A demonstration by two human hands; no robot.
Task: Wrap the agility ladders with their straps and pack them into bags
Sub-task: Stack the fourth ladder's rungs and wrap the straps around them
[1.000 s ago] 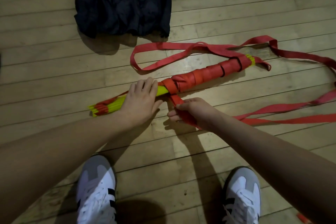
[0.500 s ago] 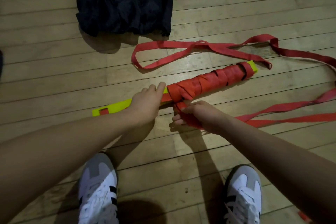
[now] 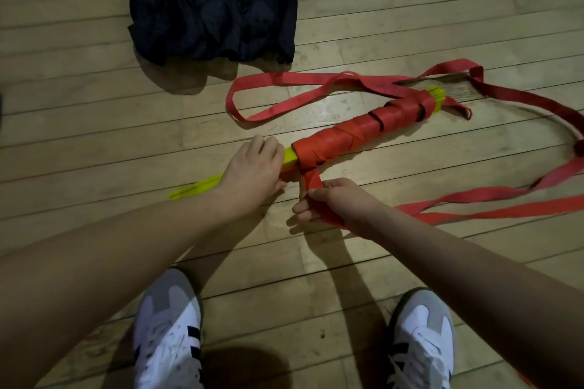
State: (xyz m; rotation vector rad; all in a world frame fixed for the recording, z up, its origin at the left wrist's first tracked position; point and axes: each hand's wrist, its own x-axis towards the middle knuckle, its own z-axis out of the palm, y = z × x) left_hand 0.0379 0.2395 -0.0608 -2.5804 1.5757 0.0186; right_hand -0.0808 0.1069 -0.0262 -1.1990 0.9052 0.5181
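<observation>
Pinched between the thumb and curled fingers of the right hand (image 3: 335, 202), a red strap (image 3: 311, 181) runs up, seemingly taut, to a bundle of yellow ladder rungs (image 3: 363, 133) lying on a wooden floor (image 3: 94, 123), just ahead of the person's feet. That pull probably keeps each turn snug as the strap goes around the bundle. The left hand (image 3: 252, 167) rests on top of the bare yellow part of the bundle, fingers bent over it, likely to pin it or roll it; whether the fingers close fully around the rungs cannot be told from above. Red wrapping already covers the bundle from its far right end to about its middle, with a few dark gaps between turns, while the near left end is uncovered. A bristle of yellow tips pokes out at the far end. From the right hand, the loose remainder of the strap trails off to the right across the floor and curves back in a wide loop toward the far end of the bundle, so plenty is left to wind. Beyond the bundle, toward the top of the view and well apart from it, a dark, crumpled bag (image 3: 215, 0) lies flat, presumably waiting for the finished roll. Two white and grey shoes (image 3: 167, 335) stand at the bottom, one under each forearm.
</observation>
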